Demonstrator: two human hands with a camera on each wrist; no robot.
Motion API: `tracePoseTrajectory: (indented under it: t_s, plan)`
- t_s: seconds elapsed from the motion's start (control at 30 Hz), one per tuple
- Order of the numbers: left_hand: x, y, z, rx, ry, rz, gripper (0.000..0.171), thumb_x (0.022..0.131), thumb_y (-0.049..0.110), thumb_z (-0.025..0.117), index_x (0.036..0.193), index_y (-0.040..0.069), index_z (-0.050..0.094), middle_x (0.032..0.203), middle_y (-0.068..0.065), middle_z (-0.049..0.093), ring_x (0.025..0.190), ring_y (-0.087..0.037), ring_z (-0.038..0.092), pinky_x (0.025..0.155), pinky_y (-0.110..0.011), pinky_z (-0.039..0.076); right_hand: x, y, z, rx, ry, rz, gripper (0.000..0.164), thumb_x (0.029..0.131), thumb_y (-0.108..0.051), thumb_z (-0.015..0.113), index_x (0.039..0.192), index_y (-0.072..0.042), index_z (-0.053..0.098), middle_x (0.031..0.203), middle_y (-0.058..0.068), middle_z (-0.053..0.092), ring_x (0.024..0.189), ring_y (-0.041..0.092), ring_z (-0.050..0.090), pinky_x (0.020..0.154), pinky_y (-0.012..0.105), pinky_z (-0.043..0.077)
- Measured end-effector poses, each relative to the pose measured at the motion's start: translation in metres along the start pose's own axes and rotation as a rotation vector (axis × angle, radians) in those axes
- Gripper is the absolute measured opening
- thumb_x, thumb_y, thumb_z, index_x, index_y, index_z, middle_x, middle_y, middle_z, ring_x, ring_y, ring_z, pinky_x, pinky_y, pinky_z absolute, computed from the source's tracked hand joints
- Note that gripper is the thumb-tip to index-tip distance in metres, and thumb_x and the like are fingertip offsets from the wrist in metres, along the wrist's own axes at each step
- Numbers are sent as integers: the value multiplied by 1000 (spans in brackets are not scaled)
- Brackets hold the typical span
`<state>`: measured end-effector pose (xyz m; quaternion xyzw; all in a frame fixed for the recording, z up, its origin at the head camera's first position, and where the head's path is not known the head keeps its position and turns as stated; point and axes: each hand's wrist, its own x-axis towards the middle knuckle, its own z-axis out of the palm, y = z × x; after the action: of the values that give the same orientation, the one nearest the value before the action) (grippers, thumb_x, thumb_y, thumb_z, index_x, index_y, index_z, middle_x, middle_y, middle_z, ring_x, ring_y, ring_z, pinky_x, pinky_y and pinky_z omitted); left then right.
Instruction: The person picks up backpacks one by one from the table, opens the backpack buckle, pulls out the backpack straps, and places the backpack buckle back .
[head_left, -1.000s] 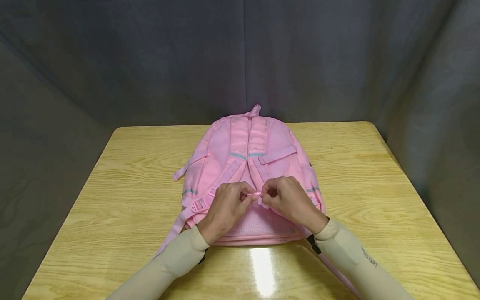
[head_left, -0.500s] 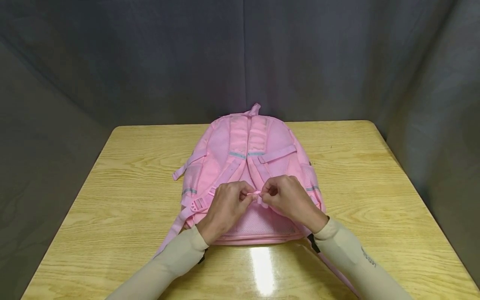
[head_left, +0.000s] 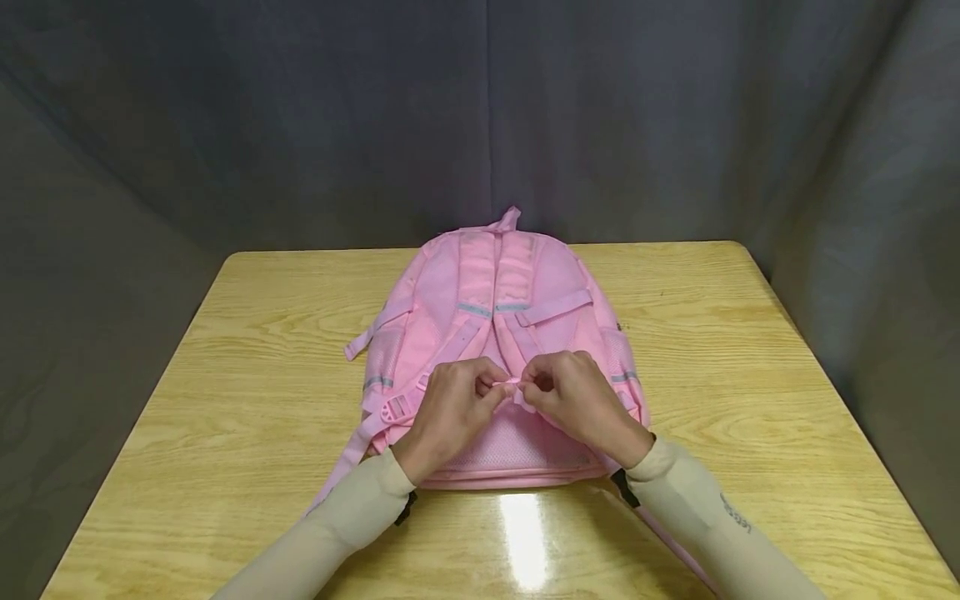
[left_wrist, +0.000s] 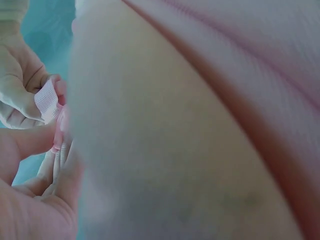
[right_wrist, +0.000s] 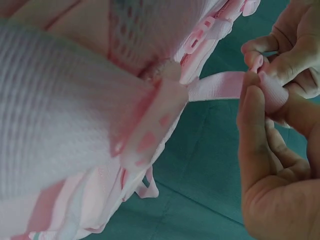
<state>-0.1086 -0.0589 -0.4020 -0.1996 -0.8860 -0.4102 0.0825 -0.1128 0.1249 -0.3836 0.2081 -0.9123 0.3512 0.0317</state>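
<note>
A pink backpack point(head_left: 517, 450) lies on the table with its shoulder straps facing up. Over its lower middle, my left hand point(head_left: 456, 408) and right hand point(head_left: 576, 398) meet, fingertips almost touching. The left hand pinches a small pink plastic buckle point(left_wrist: 61, 127) between thumb and fingers. Webbing strap point(right_wrist: 217, 86) runs from the backpack to the hands, and the right hand point(right_wrist: 280, 195) pinches its folded end point(right_wrist: 274, 94). Fingers cover much of the buckle, so how the webbing passes through it is hidden.
The wood-grain table point(head_left: 262, 350) extends around the backpack. One shoulder-strap adjuster point(head_left: 397, 408) sits left of my left hand, and loose strap tails trail toward the front on both sides. A dark curtain point(head_left: 480, 125) hangs behind and beside the table.
Both hands keep their pinch and have barely moved, their fingertips rising very slightly. The backpack stays where it was.
</note>
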Motion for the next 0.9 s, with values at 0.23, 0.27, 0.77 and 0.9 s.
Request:
tracePoseTrajectory:
  t_s: [0.23, 0.27, 0.77, 0.9]
  plan:
    - [2, -1, -3, -85, 8, -56, 4, 83, 6, 78, 82, 8, 75, 68, 4, 68, 60, -4, 58, 56, -21, 48, -1, 1, 5, 21, 51, -33, 10, 81, -1, 74, 75, -9, 70, 64, -5, 65, 59, 3, 53, 53, 20, 45]
    - [3, -2, -3, -94, 7, -61, 3, 83, 6, 78, 82, 7, 75, 68, 4, 68, 60, -4, 58, 55, -21, 48, -1, 1, 5, 22, 58, -39, 10, 81, -1, 74, 76, -9, 70, 65, -5, 66, 59, 3, 54, 54, 19, 45]
    - [-2, -2, -1, 8, 26, 13, 5, 84, 13, 79, 83, 13, 74, 73, 6, 71, 67, -5, 62, 62, -22, 49, 3, -3, 2, 50, -24, 79, 15, 79, -2, 76, 68, -10, 70, 60, -6, 63, 55, 4, 50, 49, 20, 41]
    - [-2, -2, 1, 41, 25, 59, 6, 84, 15, 79, 86, 13, 74, 79, 4, 73, 71, -7, 65, 66, -24, 52, 3, -2, 0, 72, -60, 98, 16, 80, -2, 75, 68, -10, 70, 60, -6, 63, 54, 5, 50, 48, 20, 39]
